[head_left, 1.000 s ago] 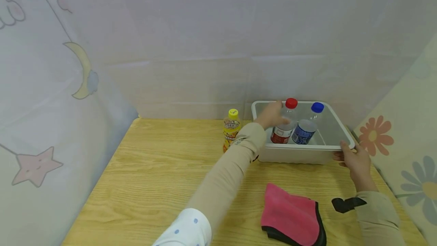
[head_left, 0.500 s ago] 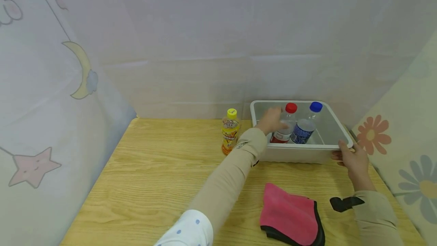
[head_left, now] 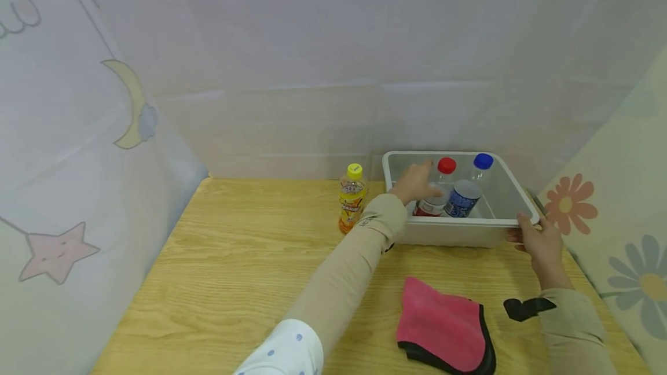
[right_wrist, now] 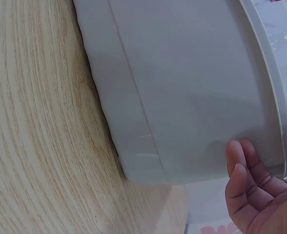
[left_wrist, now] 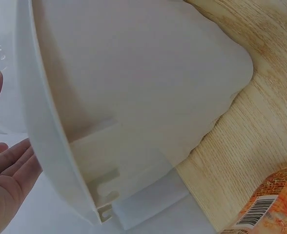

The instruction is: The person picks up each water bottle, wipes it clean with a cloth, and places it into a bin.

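Observation:
A white plastic bin [head_left: 458, 236] stands at the back right of the table. Inside it lean a red-capped bottle [head_left: 429, 208] and a blue-capped bottle [head_left: 462, 201]. My left hand [head_left: 414, 183] reaches over the front rim at the bin's left, thumb and fingers spread beside the red-capped bottle; the left wrist view has its fingers [left_wrist: 16, 163] fairly straight, partly behind the rim. My right hand [head_left: 542, 242] grips the bin's front right corner. In the right wrist view its thumb is over the rim and its curled fingers [right_wrist: 238, 156] lie against the outer wall.
A yellow-capped drink bottle [head_left: 352, 201] stands just left of the bin, close to my left sleeve. A folded pink cloth with black edging [head_left: 443, 328] lies on the wooden table [head_left: 234, 265] in front. Printed fabric walls [head_left: 292, 74] enclose the back and sides.
The red-capped bottle and my left hand have sunk a little lower in the bin, and a gap shows between hand and bottle cap. My right hand keeps its hold.

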Motion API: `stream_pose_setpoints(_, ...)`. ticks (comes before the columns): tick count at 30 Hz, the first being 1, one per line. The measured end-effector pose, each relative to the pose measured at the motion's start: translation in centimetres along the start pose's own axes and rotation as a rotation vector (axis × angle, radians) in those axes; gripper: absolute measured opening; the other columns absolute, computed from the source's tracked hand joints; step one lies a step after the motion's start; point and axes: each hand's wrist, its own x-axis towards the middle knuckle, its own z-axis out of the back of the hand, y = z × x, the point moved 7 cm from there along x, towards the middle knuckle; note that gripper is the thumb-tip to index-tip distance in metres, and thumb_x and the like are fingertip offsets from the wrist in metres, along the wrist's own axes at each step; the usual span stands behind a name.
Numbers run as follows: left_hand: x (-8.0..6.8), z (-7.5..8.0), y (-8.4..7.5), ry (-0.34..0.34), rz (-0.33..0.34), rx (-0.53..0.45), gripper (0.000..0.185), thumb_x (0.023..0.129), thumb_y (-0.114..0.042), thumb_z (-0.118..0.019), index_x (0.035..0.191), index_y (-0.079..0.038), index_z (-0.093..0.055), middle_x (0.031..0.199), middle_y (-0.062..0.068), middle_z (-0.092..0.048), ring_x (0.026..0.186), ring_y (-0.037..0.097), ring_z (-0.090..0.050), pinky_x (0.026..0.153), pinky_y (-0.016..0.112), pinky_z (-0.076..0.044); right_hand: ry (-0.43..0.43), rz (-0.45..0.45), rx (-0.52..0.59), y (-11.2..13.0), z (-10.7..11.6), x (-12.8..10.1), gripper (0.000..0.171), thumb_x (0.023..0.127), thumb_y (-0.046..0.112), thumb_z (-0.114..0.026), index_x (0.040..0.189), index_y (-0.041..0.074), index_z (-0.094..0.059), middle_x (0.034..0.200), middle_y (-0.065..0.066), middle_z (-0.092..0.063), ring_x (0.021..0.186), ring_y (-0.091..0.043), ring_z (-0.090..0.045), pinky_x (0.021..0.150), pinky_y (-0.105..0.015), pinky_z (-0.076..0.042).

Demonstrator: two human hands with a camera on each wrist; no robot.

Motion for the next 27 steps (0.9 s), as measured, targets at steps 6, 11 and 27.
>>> stream_pose_setpoints(6, -0.9, 1.0, 0.0, -0.023, -0.016, -0.068, 0.079, 0.08, -0.033, -0.07, 0.143, -0.014, -0.026, 0.132, 0.003, -0.048, 0.112, 0.015, -0.052, 0.088, 0.023, -0.045, 0.007, 0.029, 0.013, -1.8, 0.4, 1.9, 0.055, 0.083, 0.055, -0.053, 0.122, 0.016, -0.045, 0.07, 0.008, -0.068, 0.062, -0.014, -0.067, 0.043, -0.025, -0.05)
stream_pose_setpoints(11, -2.5, 2.0, 0.4, -0.088, -0.06, -0.201, 0.072, 0.081, -0.029, -0.069, 0.141, -0.015, -0.031, 0.13, 0.006, -0.05, 0.113, 0.015, -0.051, 0.087, 0.023, -0.046, 0.014, 0.02, 0.032, -1.5, 0.4, 2.0, 0.057, 0.083, 0.054, -0.053, 0.125, 0.016, -0.045, 0.069, 0.009, -0.067, 0.061, -0.012, -0.066, 0.045, -0.025, -0.051)
stream_pose_setpoints(27, -7.6, 4.5, 1.5, -0.233, -0.239, -0.317, 0.062, 0.082, -0.02, -0.069, 0.136, -0.009, -0.038, 0.116, 0.008, -0.057, 0.1, 0.018, -0.057, 0.07, 0.011, -0.046, 0.041, -0.022, 0.028, 0.0, 0.0, 2.5, 0.044, 0.084, 0.053, -0.054, 0.116, 0.024, -0.047, 0.068, 0.013, -0.066, 0.061, -0.01, -0.066, 0.047, -0.025, -0.052)
